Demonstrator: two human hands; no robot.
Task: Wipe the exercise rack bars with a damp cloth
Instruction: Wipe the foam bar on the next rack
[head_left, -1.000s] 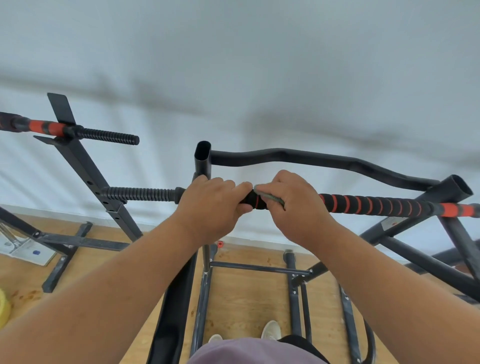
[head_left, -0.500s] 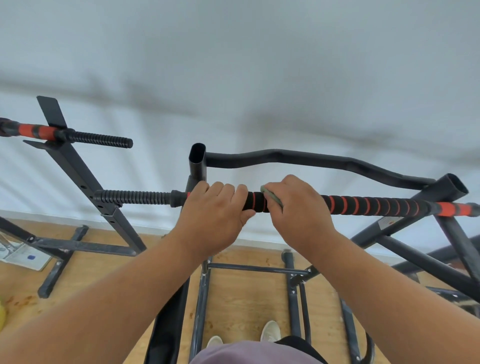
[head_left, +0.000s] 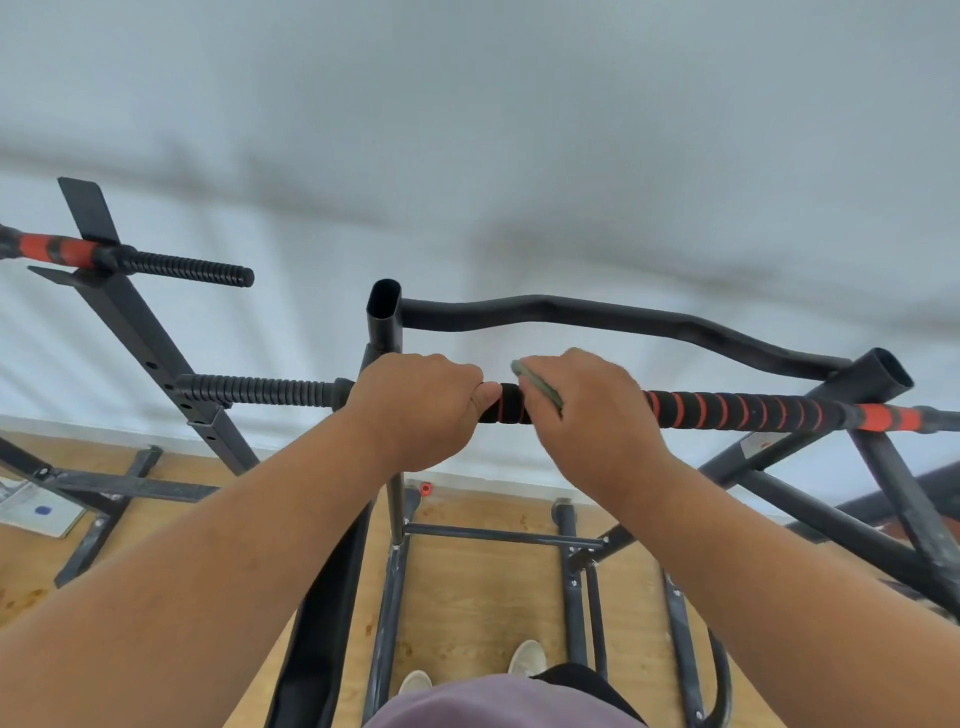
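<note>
A pale wall (head_left: 467, 130) fills the upper part of the view, and a wooden floor (head_left: 478, 597) lies below, with the dark metal frame of an exercise rack (head_left: 384, 322) standing on it. A horizontal bar (head_left: 737, 410) wrapped in black foam with orange spiral stripes runs across the rack from its left upright to its right edge. The left hand (head_left: 415, 410) is clenched around this bar just beside the left upright, knuckles up and thumb tip showing at the bar. The right hand (head_left: 587, 410) grasps a grey-green cloth (head_left: 537, 387) and holds it wrapped against the bar; only a folded edge of the cloth shows at the fingers. A short stretch of black and orange foam shows between the two hands, which are near each other but apart. Behind them a curved black bar (head_left: 597, 312) spans the top of the rack. At the left edge a second rack (head_left: 135, 322) carries a ribbed black handle (head_left: 192, 267). Two light shoes (head_left: 527, 657) stand on the floor at the bottom edge
</note>
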